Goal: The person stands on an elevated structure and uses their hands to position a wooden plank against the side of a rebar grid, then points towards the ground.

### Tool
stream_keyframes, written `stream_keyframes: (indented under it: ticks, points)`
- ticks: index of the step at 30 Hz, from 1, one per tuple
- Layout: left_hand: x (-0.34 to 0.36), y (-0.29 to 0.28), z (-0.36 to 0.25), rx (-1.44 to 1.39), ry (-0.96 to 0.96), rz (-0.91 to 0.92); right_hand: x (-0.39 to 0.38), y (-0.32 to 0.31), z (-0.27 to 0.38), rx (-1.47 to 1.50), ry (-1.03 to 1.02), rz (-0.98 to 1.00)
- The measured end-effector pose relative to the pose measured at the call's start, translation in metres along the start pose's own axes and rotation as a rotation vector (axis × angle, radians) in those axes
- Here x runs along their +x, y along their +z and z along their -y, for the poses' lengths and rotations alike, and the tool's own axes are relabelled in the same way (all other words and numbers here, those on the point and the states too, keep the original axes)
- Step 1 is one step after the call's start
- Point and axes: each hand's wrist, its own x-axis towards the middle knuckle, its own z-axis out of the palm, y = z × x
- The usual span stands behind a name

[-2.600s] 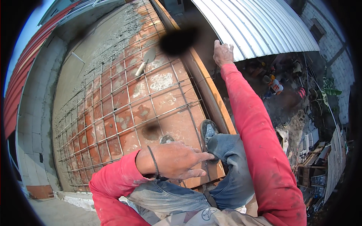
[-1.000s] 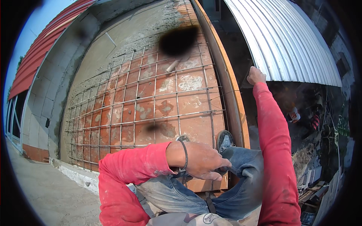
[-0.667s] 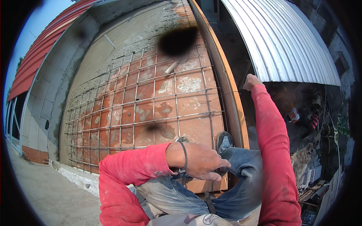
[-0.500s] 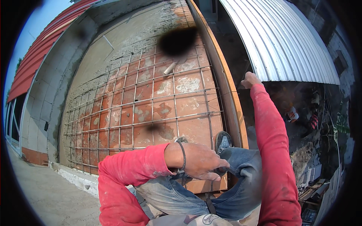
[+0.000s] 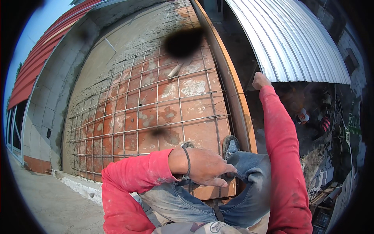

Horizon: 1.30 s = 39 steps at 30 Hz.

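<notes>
My left hand [image 5: 203, 167], with a dark band at the wrist, hangs over my lap above my jeans [image 5: 249, 169]. Its index finger and thumb are apart, and nothing shows between them. My right arm stretches forward past the wooden formwork board [image 5: 237, 89]. At its end, my right hand [image 5: 261, 80] is closed in a fist beside the near corner of the corrugated metal roof [image 5: 292, 43]. What that fist grips, if anything, is hidden. A grid of steel rebar [image 5: 159, 93] lies before me over reddish panels [image 5: 194, 136].
Wet grey concrete [image 5: 117, 29] covers the grid's far left part. A short pale pipe [image 5: 175, 70] stands among the bars. A block wall [image 5: 41, 111] runs along the left. Right of the board is a drop, with debris [image 5: 323, 183] below. Dark blots hide parts of the view.
My right hand has shifted slightly up and to the right in the picture, still closed. My left hand has barely moved.
</notes>
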Motion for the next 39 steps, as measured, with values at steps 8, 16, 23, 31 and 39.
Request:
stream_keyframes:
  ticks: [8, 16, 23, 31, 39]
  points:
    - [0.001, 0.0, 0.001, 0.0, 0.006, -0.013, 0.001, 0.005, -0.005, -0.009, 0.003, 0.064]
    - [0.004, -0.012, -0.011, -0.166, 0.024, -0.028, 0.01, 0.008, -0.012, 0.001, -0.021, 0.065]
    - [0.006, -0.01, -0.017, -0.231, 0.1, -0.184, 0.006, 0.013, -0.011, 0.054, -0.035, -0.005]
    - [0.006, -0.01, -0.013, -0.228, 0.079, -0.164, 0.009, 0.006, -0.012, 0.003, 0.014, -0.017]
    - [0.0, 0.008, 0.004, 0.028, -0.015, -0.064, 0.007, 0.009, -0.01, -0.037, 0.021, 0.149]
